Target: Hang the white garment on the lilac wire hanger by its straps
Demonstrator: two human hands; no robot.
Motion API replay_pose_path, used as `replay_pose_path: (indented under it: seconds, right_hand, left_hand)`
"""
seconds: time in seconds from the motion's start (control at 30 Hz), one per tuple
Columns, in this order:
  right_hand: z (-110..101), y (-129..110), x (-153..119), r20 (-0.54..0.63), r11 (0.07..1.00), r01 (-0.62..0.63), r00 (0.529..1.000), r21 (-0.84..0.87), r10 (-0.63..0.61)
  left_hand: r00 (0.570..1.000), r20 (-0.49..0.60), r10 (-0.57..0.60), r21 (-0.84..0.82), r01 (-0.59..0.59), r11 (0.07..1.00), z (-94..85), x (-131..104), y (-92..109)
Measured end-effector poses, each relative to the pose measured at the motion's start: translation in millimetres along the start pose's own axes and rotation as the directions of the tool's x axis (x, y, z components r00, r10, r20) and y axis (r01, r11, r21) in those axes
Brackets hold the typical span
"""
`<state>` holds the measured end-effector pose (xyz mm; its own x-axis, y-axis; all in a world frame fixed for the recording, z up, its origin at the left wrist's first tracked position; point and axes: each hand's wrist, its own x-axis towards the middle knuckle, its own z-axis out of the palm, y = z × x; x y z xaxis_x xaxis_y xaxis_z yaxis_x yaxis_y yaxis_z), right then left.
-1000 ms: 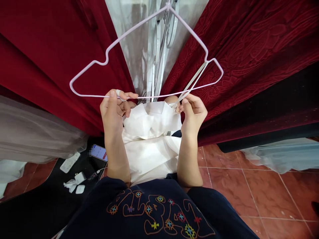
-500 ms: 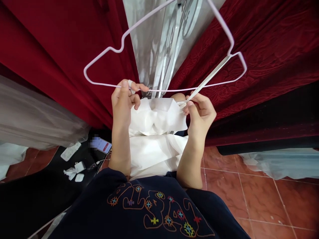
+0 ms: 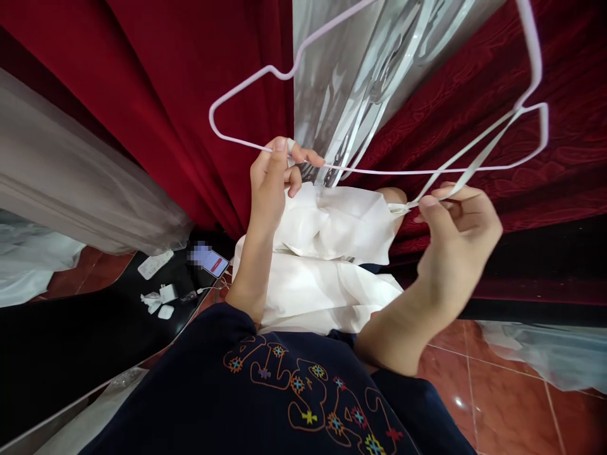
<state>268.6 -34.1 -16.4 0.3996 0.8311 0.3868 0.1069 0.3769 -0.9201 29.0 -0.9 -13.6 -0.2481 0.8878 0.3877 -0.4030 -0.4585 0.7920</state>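
Observation:
A pale pink clothes hanger (image 3: pixel 379 172) is held up in front of me, its top cut off by the view's upper edge. My left hand (image 3: pixel 279 169) is closed on the left part of its bottom bar, with a white wrap around one finger. A thin white strap (image 3: pixel 448 155) loops over the notch at the hanger's right shoulder. Thumb and fingers of my right hand (image 3: pixel 453 221) pinch that strap below the bar. From the strap hangs a white garment (image 3: pixel 351 221) with two cup shapes, its lower part spread across my lap.
Dark red curtains (image 3: pixel 222 76) stand on both sides of a grey-white sheer hanging (image 3: pixel 327 82). To the left, a black surface (image 3: pixel 95 335) bears a lit phone (image 3: pixel 213 260), a white charger (image 3: pixel 167 292) and a small white case (image 3: pixel 165 312). Red tiles (image 3: pixel 502 404) cover the floor.
The view has turned, so the hanger and hands appear farther right. My right hand has moved away from the left, and the strap's two strands now spread apart. Both grips remain closed.

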Motion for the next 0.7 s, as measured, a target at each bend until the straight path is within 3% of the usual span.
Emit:
replay_pose_path:
  seconds: [0.13,0.3,0.4,0.57,0.63,0.7]
  right_hand:
    - [-8,5,13,0.034,0.996,-0.077,0.997,0.05,0.076]
    - [8,38,11,-0.113,0.987,-0.105,0.986,0.123,0.119]
    - [16,46,6,-0.117,0.975,-0.159,0.977,0.157,0.179]
    - [9,21,-2,-0.037,0.927,-0.262,0.959,0.269,0.282]
    - [4,2,-6,-0.05,0.937,-0.212,0.971,0.277,0.235]
    - [-1,-17,-2,0.039,0.954,-0.168,0.986,0.248,0.163]
  left_hand:
    - [1.0,-0.007,-0.01,0.016,0.01,1.0,0.5,1,-4]
    - [0.999,-0.041,0.002,0.088,0.001,0.996,-0.9,-1,2]
    - [1.0,-0.013,0.021,0.128,-0.019,0.992,-2.9,-3,8]
    - [1.0,-0.001,0.029,0.127,-0.028,0.991,-3.8,1,3]
    - [1.0,-0.03,0.006,0.11,-0.003,0.994,-2.8,3,-3]
    - [0.996,-0.077,-0.033,0.092,0.04,0.995,-2.6,5,-6]
